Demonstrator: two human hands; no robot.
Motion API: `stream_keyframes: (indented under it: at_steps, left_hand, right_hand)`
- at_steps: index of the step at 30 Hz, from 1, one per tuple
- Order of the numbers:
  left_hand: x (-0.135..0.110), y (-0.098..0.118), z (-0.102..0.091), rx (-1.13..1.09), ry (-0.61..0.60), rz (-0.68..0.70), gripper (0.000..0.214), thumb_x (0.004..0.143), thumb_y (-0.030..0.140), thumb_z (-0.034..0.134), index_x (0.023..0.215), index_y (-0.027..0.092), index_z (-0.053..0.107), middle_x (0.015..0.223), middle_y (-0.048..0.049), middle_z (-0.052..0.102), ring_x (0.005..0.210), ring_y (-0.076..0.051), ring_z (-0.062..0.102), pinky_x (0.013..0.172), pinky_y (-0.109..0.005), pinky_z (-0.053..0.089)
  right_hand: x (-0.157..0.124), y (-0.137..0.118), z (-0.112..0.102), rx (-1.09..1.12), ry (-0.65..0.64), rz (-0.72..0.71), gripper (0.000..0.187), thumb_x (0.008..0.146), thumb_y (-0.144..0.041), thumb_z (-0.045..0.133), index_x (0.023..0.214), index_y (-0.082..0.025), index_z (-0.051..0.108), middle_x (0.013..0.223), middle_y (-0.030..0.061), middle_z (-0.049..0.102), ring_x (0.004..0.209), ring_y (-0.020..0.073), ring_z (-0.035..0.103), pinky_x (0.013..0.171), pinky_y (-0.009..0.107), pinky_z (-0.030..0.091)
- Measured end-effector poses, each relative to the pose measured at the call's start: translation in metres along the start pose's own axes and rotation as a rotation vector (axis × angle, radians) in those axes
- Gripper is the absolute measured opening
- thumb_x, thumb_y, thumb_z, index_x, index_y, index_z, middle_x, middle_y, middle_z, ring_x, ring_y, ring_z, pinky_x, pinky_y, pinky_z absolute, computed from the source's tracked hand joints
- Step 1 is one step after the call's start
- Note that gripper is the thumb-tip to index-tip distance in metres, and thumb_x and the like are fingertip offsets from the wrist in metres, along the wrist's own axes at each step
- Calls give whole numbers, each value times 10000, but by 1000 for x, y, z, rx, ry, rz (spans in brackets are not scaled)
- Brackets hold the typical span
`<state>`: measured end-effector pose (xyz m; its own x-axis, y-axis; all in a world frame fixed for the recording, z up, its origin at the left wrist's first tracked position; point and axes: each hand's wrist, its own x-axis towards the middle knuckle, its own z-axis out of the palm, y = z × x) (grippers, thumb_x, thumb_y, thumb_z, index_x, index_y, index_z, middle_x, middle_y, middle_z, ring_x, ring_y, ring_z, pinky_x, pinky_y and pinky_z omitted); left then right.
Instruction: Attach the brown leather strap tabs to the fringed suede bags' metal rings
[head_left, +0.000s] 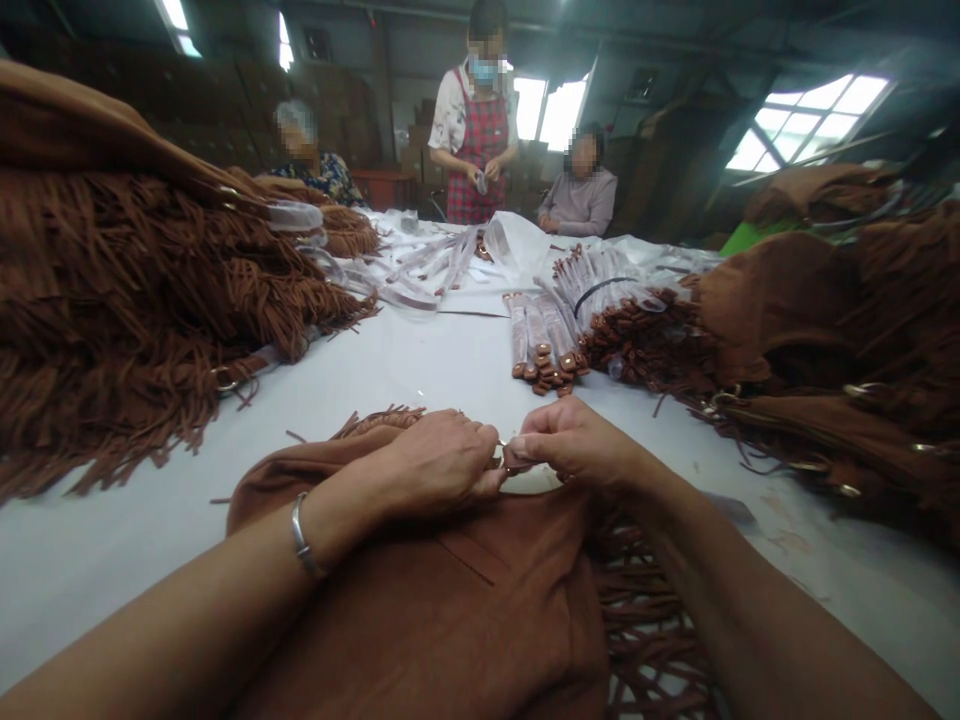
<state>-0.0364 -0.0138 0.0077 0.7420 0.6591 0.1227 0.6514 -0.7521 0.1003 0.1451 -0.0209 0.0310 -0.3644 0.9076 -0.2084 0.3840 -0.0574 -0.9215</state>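
Observation:
A brown suede fringed bag (465, 590) lies on the white table (420, 365) right in front of me. My left hand (439, 462) rests on the bag's top edge, fingers curled, pinching at a small metal fitting. My right hand (574, 445) meets it fingertip to fingertip, pinched on the end of a brown strap (516, 458) at that fitting. A silver bangle (302, 535) circles my left wrist. The fitting itself is mostly hidden between the fingers.
Heaps of brown fringed bags are piled at the left (127, 300) and at the right (840, 350). Wrapped brown straps (544, 340) lie mid-table. Three other people (480, 120) are at the far end.

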Motion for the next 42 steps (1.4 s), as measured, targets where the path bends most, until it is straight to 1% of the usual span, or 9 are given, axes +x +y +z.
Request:
stream_keyframes:
  at_steps: [10,14,17,21,25,29,33,38,42]
  left_hand:
    - [-5,19,-2,12,-53,201,172,781,328,493,827,165,522,735,-43,584,673,-207,546,722,-352,396]
    - [0,16,2,47,-38,104,371,846,519,416,869,162,517,797,-65,590,742,-236,547,740,-376,390]
    - [2,8,-3,21,-62,36,355,866,509,398,846,173,509,798,-54,576,722,-219,528,672,-333,379]
    - [0,-4,-14,-147,-78,-11,358,880,513,372,902,189,522,819,-27,564,722,-169,508,641,-262,364]
    - [9,-17,-14,-140,-47,-100,374,887,508,348,912,190,545,811,-25,569,726,-166,515,645,-258,374]
    - [32,-26,-18,346,223,-376,326,860,353,444,1063,110,525,1081,-164,538,1028,-321,469,814,-418,368]
    - [52,15,-34,437,300,-314,367,828,264,470,1153,93,476,1212,-190,464,1137,-350,392,895,-459,334]
    - [58,110,-17,-108,-178,-216,473,726,592,507,937,172,558,884,-99,589,783,-276,565,655,-360,437]
    - [62,129,7,-161,-346,-192,600,610,348,652,1157,206,451,993,-86,595,756,-251,591,580,-296,408]
  right_hand:
    - [18,34,-24,97,-460,28,277,637,-329,688,681,-62,632,564,2,554,454,48,339,432,182,212]
    - [11,23,-27,-18,-348,-31,309,717,-379,633,688,-72,607,558,-13,519,458,53,337,439,180,245]
    - [-1,9,-42,-259,-242,-192,304,770,-388,596,846,-96,638,751,26,592,633,101,481,554,193,355]
    - [-14,15,-76,-456,-233,-143,437,633,-356,741,1000,-147,630,854,2,587,755,132,501,607,189,360]
    - [-14,41,-97,-222,-86,64,339,502,-262,819,750,-112,643,582,-49,511,555,81,424,477,165,269]
    - [-3,57,-93,126,102,112,248,619,-283,752,611,-124,563,432,-70,406,400,60,340,386,180,219]
    - [10,59,-79,392,225,127,206,758,-333,636,754,-143,557,439,-91,351,329,42,248,330,173,185]
    - [15,61,-74,678,353,201,315,849,-395,523,680,-137,460,439,-87,338,303,22,223,297,140,161]
    - [11,62,-76,823,399,231,343,859,-411,515,670,-133,451,432,-85,348,281,17,233,275,127,150]
